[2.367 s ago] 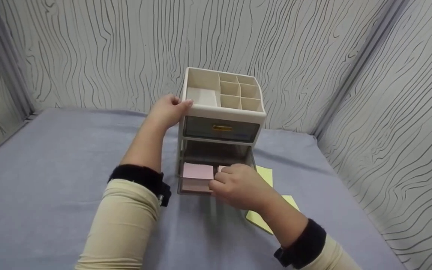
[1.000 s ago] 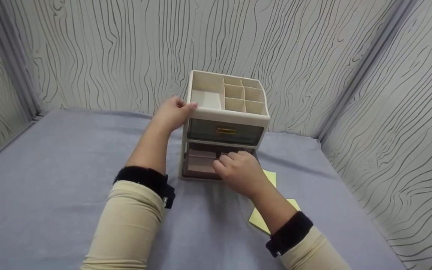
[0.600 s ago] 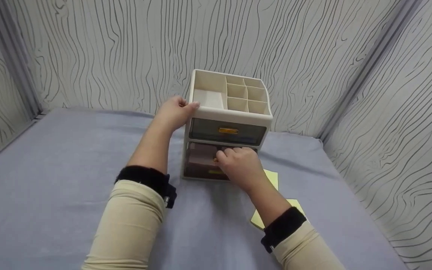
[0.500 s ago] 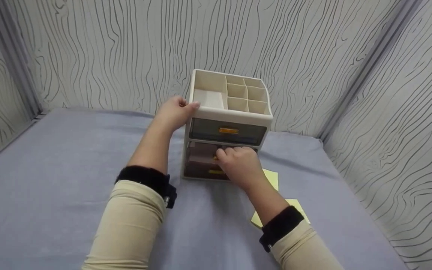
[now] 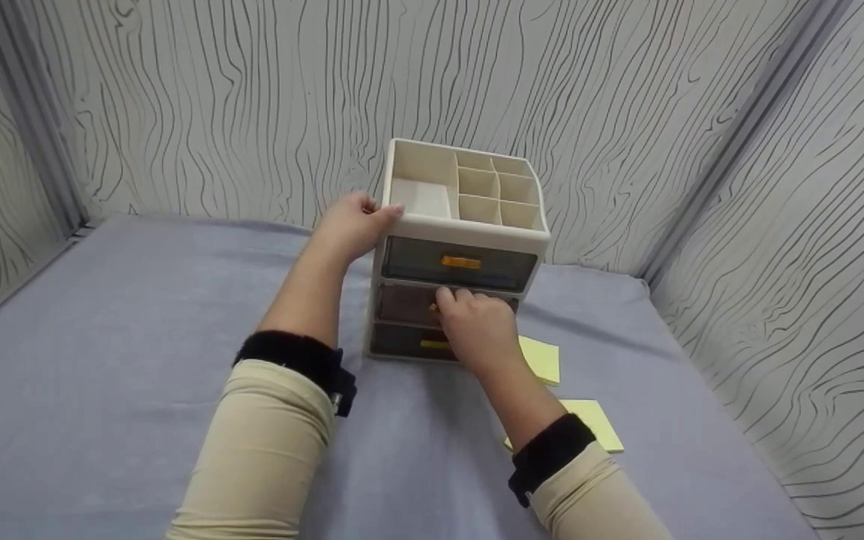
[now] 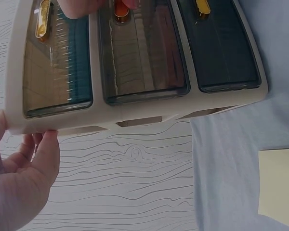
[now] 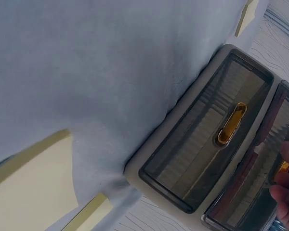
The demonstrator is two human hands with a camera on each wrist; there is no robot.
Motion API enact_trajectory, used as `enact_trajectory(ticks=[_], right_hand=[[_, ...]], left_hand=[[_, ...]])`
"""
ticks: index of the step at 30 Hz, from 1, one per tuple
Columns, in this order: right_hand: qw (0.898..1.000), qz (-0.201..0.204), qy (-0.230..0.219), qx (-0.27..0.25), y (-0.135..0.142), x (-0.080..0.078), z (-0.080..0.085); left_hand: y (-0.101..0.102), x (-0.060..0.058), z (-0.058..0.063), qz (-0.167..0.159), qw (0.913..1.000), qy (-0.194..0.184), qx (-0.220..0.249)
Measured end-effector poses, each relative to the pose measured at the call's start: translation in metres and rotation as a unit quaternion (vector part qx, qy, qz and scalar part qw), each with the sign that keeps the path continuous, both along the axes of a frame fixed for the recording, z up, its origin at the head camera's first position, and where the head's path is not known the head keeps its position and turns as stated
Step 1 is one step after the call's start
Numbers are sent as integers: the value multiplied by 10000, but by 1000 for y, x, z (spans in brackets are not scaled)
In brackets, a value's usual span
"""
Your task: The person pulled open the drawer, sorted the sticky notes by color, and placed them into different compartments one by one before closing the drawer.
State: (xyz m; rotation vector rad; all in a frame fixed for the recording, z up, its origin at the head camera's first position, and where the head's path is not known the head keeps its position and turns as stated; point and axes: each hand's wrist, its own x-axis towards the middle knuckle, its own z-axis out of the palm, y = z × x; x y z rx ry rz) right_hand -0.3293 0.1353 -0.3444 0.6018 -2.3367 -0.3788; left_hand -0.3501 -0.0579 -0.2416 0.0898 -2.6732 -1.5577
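Observation:
A cream desk organizer [image 5: 469, 230] with three smoky clear drawers stands on the cloth. My left hand [image 5: 351, 229] grips its upper left edge, thumb over the rim; the left wrist view shows the fingers at that corner. My right hand [image 5: 481, 326] has curled fingers at the gold handle [image 7: 284, 167] of the middle drawer [image 5: 404, 302], pinching it and partly hiding it. That drawer sits nearly flush with the frame, and something pinkish shows through its front. Above and below it, the top drawer [image 5: 417, 260] and bottom drawer [image 5: 398, 341] are closed.
Yellow sticky-note pads lie right of the organizer: one pad [image 5: 542, 361] beside it, another pad [image 5: 595, 426] nearer, partly behind my right wrist. A lavender cloth [image 5: 177, 360] covers the table. Patterned panels [image 5: 267, 97] rise behind and at the sides.
The middle drawer, pulled out at first with pink note pads showing, has slid back into the organizer. My right hand moved away from me with it. The left hand kept its hold on the edge.

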Motion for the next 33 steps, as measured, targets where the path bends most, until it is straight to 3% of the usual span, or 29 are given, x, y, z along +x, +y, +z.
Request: enact_trajectory(ticks=[8, 18, 24, 29, 33], right_hand=[[9998, -66, 60, -149, 4, -2, -6], [9960, 712, 530, -28, 15, -5, -19], [9961, 789, 17, 390, 18, -7, -30], [9934, 560, -737, 675, 19, -8, -38], [9894, 387, -919, 1059, 18, -8, -42]], left_hand=[[2, -1, 0, 41, 9999, -56, -146], [1, 0, 1, -17, 9999, 30, -106], [1, -1, 0, -4, 10000, -5, -39], [0, -1, 0, -6, 10000, -26, -25], [0, -1, -1, -38, 10000, 22, -54]])
